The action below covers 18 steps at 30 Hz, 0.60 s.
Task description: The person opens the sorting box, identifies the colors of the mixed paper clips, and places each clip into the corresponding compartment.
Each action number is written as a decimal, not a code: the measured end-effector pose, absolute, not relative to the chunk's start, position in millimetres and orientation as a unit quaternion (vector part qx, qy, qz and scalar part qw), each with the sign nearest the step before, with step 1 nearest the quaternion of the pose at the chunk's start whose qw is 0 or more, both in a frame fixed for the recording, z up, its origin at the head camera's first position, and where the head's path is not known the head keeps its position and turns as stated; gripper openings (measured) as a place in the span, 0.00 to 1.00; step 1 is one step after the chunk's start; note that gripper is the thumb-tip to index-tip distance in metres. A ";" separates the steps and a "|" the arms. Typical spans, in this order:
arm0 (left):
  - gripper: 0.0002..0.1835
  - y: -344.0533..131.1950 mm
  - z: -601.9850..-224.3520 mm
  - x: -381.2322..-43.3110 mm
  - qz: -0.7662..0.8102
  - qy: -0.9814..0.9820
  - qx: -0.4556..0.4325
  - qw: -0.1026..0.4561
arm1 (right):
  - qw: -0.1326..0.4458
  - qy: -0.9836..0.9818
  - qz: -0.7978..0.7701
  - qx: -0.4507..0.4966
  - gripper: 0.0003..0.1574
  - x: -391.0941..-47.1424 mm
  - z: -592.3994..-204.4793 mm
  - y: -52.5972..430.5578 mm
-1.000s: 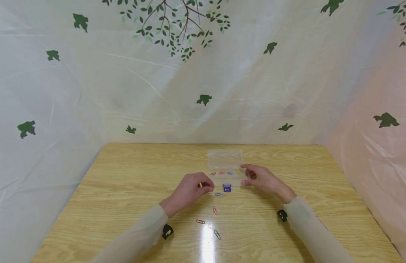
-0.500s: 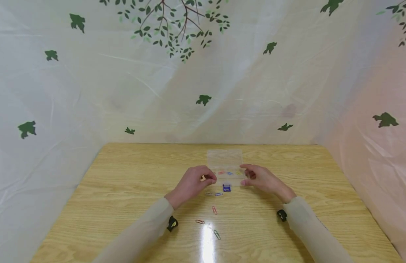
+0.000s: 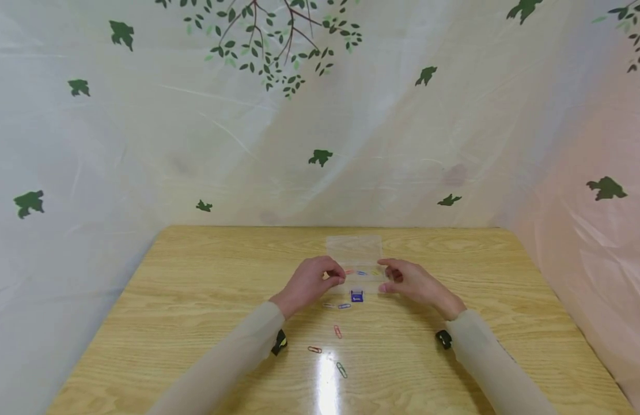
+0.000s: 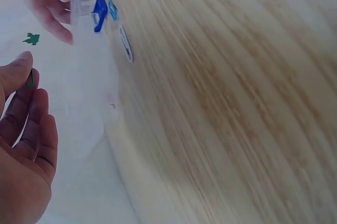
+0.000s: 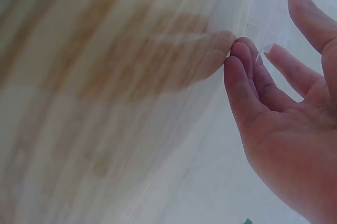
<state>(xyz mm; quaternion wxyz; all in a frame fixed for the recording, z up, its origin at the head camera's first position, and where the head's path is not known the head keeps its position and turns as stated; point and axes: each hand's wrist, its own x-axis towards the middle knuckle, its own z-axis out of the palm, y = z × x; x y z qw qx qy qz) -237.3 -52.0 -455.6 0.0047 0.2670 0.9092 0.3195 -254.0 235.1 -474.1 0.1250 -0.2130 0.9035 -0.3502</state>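
My left hand [image 3: 310, 283] pinches a green paper clip [image 4: 30, 80] between thumb and index finger, over the left end of a clear plastic box [image 3: 353, 251]. The box's lid is tilted back, and a blue latch [image 3: 356, 297] sits at its front. Inside lie a red paper clip [image 3: 349, 271], a blue paper clip [image 3: 362, 273] and a yellow one, spaced in a row; the leftmost part is hidden behind my left hand. My right hand [image 3: 417, 283] holds the box's right end, thumb at the front corner and index finger toward the hinge side.
Several loose clips lie on the wooden table [image 3: 195, 300] before the box: a white clip [image 3: 329, 305], a blue clip [image 3: 344, 306], a pink clip [image 3: 337, 331], a red clip [image 3: 315, 350] and a green clip [image 3: 341, 370]. A patterned curtain [image 3: 237, 144] hangs behind.
My left hand has moved up and to the right, from beside the white clip to over the left end of the box. My right hand has stayed at the box.
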 end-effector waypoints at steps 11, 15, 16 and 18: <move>0.04 -45.7 -464.5 -245.8 0.299 0.918 0.259 0.015 | 0.126 0.903 -0.352 -0.211 0.41 -252.1 -476.0 235.2; 0.04 -43.7 -469.3 -247.1 0.281 0.923 0.260 0.028 | 0.123 0.904 -0.350 -0.213 0.41 -251.6 -476.6 235.8; 0.04 -43.2 -470.2 -247.0 0.276 0.925 0.260 0.031 | 0.122 0.904 -0.350 -0.214 0.41 -251.6 -476.8 236.0; 0.03 -42.5 -471.6 -246.7 0.269 0.926 0.262 0.034 | 0.121 0.904 -0.349 -0.217 0.41 -251.6 -477.4 236.6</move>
